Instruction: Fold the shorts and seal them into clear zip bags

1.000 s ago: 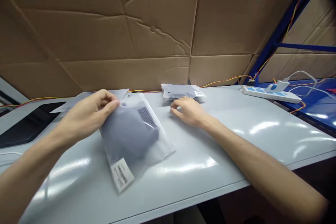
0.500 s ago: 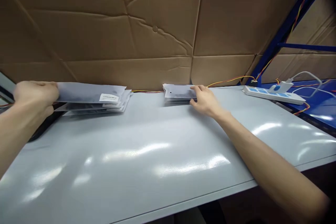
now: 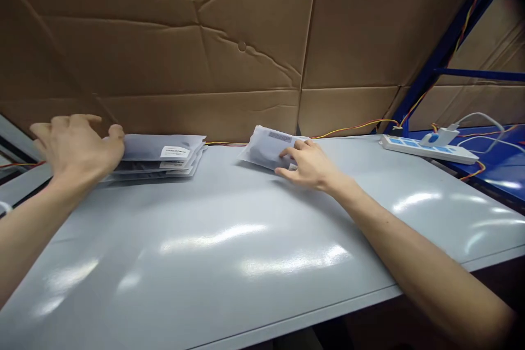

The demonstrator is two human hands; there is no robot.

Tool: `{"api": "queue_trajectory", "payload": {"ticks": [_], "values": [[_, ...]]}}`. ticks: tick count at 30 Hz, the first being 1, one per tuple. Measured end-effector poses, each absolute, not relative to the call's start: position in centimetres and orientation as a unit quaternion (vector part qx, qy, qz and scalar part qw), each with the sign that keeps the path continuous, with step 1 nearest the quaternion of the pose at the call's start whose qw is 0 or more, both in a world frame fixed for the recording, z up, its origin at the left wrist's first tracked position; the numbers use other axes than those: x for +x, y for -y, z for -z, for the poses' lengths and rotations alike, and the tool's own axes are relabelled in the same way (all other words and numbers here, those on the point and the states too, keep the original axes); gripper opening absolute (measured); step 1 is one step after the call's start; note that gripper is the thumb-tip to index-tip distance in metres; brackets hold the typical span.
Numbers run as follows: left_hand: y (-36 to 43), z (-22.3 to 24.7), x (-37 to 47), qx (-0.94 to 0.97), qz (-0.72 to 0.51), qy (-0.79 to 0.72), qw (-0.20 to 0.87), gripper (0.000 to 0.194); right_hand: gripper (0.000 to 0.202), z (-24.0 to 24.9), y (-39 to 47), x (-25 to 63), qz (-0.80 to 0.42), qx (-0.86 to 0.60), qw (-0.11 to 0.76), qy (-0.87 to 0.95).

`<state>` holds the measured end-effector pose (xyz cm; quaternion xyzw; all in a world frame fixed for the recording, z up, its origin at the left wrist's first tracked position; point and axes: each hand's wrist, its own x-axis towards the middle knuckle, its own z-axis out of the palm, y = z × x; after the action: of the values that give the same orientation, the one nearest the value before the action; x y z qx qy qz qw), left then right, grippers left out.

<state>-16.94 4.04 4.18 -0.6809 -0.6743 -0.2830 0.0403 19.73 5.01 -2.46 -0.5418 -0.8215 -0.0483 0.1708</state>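
Note:
A stack of flat, frosted grey packets (image 3: 143,149) with white barcode labels lies at the back left of the table. My left hand (image 3: 80,145) is at the stack's left end, its fingers spread and raised, holding nothing. At the back middle, my right hand (image 3: 307,164) rests on a smaller group of frosted packets (image 3: 262,147), with thumb and fingers on the right part of the top one. That packet lies at a slant, with a dark printed strip near its upper edge. How many packets are under it is hidden.
Brown cardboard (image 3: 246,65) stands along the back edge of the glossy grey table (image 3: 229,262). A white power strip (image 3: 430,149) with a plugged-in charger lies at the back right, beside a blue metal frame (image 3: 435,60). Red and yellow wires run behind.
My left hand has let go of the left stack's top packet and opened; that packet has shifted slightly right. The middle packet has turned and slid left under my right hand, showing a printed strip.

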Motion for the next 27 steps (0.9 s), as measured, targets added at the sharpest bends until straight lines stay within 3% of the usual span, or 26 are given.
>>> {"api": "queue_trajectory", "payload": {"ticks": [6, 13, 18, 27], "values": [[-3.2, -1.9, -10.6, -0.754, 0.269, 0.592, 0.089, 0.043, 0.042, 2.0, -2.2, 17.0, -0.019, -0.431, 0.156, 0.889], [-1.3, 3.4, -5.4, -0.826, 0.127, 0.548, 0.037, 0.056, 0.025, 1.7, -1.2, 16.2, -0.173, -0.340, 0.270, 0.884], [-0.1, 3.5, -5.7, -0.846, 0.098, 0.525, 0.012, 0.055, 0.019, 2.5, -2.8, 16.9, -0.103, -0.431, 0.303, 0.843], [2.9, 2.8, -4.3, -0.883, 0.114, 0.453, -0.047, 0.051, 0.030, 3.6, -4.3, 17.6, -0.015, -0.554, 0.194, 0.810]]}}
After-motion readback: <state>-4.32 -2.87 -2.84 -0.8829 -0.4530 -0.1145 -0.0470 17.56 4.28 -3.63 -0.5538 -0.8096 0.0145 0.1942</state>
